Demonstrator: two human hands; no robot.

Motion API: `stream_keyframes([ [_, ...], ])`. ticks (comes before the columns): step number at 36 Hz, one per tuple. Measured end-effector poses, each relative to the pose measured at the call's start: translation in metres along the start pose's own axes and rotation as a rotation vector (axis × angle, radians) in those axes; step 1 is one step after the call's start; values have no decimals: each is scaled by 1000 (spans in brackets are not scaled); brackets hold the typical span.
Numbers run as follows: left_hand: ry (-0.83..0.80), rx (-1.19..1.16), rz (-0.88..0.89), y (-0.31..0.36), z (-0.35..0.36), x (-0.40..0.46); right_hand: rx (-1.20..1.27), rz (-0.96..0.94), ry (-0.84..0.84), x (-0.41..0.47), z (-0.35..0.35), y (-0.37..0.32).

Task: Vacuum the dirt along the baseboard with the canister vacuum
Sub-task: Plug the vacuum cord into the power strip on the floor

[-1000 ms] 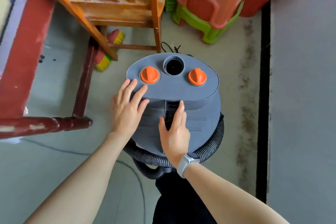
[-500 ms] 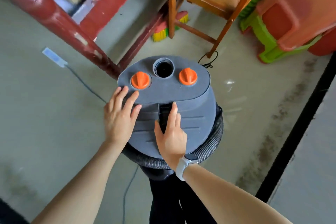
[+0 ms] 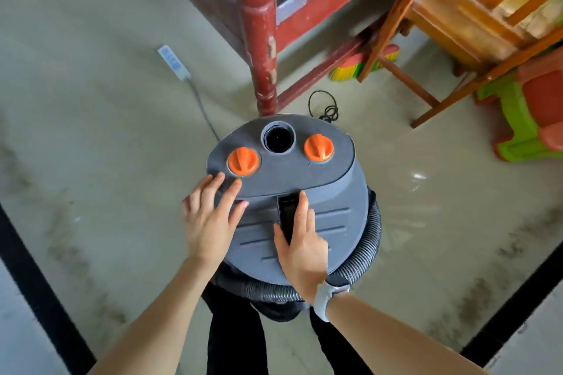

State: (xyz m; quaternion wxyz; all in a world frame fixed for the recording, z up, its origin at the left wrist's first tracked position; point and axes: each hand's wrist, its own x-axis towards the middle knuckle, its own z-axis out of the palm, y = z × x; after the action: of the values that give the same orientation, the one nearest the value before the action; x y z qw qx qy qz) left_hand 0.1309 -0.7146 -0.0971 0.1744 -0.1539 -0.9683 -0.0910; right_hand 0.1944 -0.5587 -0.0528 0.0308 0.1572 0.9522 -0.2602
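A pale concrete floor (image 3: 91,131), streaked with dirt, is edged by black baseboards (image 3: 39,298), while red turned-leg furniture (image 3: 259,24), a wooden chair (image 3: 457,9) and stacked plastic stools (image 3: 530,119) are seen behind.

No legible text, label, brand or number anywhere.

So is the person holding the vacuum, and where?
Not gripped. Left hand rests flat on the vacuum lid; right hand lies with straight fingers along its black handle slot.
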Motion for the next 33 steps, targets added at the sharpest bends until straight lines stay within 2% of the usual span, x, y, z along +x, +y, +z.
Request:
stream_keyframes([
  [9, 26, -2, -39, -87, -11, -5, 44, -37, -76, 5, 40, -75],
  [18, 61, 9, -159, -186, -22, -5, 18, -121, -120, 21, 89, -159],
  [22, 79, 5, -151, -209, -19, 7, 39, -104, -92, 30, 101, -183],
  [26, 85, 31, -118, -264, -21, 19, 89, -106, -116, 38, 125, -227],
  [33, 90, 34, -199, -334, -22, 41, 105, -181, -93, 69, 160, -294],
])
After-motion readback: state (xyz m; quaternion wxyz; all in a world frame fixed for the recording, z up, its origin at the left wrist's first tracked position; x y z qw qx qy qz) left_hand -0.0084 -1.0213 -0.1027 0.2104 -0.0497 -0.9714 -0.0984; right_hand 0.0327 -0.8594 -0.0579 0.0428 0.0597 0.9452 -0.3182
